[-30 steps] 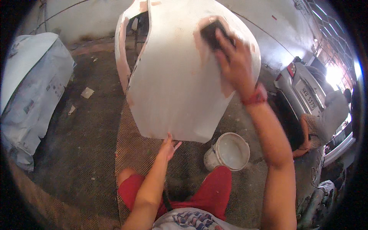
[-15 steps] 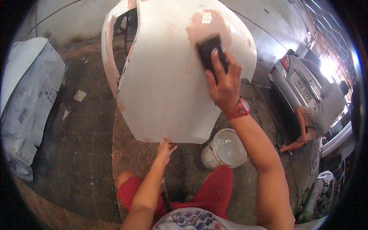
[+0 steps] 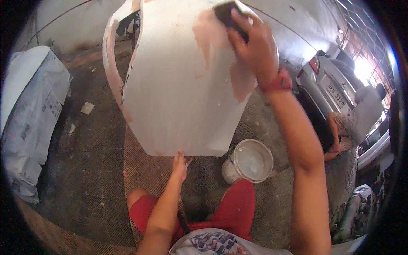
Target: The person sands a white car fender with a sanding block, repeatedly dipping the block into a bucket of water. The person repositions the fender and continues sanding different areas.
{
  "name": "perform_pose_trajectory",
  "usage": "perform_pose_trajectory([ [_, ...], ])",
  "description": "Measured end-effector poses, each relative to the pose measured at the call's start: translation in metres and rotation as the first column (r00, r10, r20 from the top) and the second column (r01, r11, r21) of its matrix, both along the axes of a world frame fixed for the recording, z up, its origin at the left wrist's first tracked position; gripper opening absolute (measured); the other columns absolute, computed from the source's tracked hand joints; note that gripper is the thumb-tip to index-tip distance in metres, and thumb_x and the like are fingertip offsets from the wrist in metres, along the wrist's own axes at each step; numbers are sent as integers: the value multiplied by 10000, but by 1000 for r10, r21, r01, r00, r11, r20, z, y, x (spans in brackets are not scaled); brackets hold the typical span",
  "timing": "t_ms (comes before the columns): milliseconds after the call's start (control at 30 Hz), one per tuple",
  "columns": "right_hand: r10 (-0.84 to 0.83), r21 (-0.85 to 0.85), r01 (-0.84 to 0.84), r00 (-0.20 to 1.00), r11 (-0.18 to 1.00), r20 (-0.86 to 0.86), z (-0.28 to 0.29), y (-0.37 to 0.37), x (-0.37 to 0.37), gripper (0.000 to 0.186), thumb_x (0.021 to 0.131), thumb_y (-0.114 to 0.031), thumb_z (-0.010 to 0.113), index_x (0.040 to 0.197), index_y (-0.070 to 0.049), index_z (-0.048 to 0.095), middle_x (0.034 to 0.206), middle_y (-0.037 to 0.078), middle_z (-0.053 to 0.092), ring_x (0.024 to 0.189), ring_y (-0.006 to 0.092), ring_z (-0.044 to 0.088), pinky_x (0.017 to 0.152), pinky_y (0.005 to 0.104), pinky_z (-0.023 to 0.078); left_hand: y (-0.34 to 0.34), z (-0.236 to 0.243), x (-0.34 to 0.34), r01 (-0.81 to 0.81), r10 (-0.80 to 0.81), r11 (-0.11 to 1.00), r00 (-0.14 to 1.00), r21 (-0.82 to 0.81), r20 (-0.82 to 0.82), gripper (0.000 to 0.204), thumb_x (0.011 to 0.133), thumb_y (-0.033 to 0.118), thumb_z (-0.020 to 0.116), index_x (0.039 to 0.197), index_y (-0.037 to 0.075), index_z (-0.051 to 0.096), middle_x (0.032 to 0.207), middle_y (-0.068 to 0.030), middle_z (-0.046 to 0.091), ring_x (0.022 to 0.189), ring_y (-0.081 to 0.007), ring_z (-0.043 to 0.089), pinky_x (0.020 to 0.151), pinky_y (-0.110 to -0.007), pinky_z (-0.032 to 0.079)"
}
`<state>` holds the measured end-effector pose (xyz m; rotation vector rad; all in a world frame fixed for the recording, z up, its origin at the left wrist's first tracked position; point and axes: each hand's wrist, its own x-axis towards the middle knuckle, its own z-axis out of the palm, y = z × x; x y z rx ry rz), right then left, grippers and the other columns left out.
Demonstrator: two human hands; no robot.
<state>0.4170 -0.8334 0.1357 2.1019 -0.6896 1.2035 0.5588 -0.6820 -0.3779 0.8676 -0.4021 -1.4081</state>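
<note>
A: Where's the right hand (image 3: 256, 51)?
B: Upper right of the pale panel (image 3: 178, 102) – fingers bent over a dark block (image 3: 227, 16), thumb along its near side. Has hold of it, block flat against the surface. Hand a bit blurred. Red band (image 3: 279, 82) on that wrist.
A: Left hand (image 3: 180, 167)?
B: At the panel's bottom edge, one fingertip touching it, another finger sticking out to the right. Can't tell if it grips the edge or just steadies it.
A: Panel position?
B: Centre, in front of the person, top running out of view. Pinkish patch (image 3: 206, 34) just left of the block, second patch (image 3: 241, 83) lower, by the right edge.
A: Around it?
B: Bucket (image 3: 228, 170) of cloudy liquid near the bottom right corner, by the right knee. Silver car (image 3: 326, 78) farther right – someone crouched (image 3: 367, 112) beside it.
</note>
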Motion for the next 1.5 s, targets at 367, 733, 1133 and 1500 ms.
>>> perform_pose_trajectory([
  [367,14,5,-14,995,1000,99,-3,-13,-3,490,986,-143,743,1474,-185,729,1513,154,656,1293,406,632,1126,552,484,3,-7,-4,-40,38,998,999,43,36,906,1089,691,570,1667,28,353,1638,-183,523,1494,-365,539,1270,-576,424],
  [733,11,-3,-11,1000,1000,-5,18,-36,-5,444,1022,-211,708,1465,-185,728,1470,142,702,1262,440,659,1082,573,526,-7,-31,-9,-49,49,999,999,15,1,754,1140,604,559,1596,17,433,1495,-167,618,1367,-329,632,1257,-560,450],
  [1133,-65,12,67,993,998,-94,22,-9,31,581,963,-152,779,1530,-229,678,1531,119,643,1250,417,633,1079,540,517,-5,-43,-5,-33,32,999,998,23,55,771,1111,661,553,1552,34,470,1524,-151,623,1347,-326,656,1238,-537,470],
  [1500,-124,-41,118,977,992,-173,31,-11,38,465,1061,-274,678,1521,-205,674,1410,186,715,1190,470,653,1062,528,534,4,-20,5,-16,18,1000,995,-21,99,760,1112,654,581,1558,44,500,1512,-119,623,1388,-294,614,1248,-529,442],
])
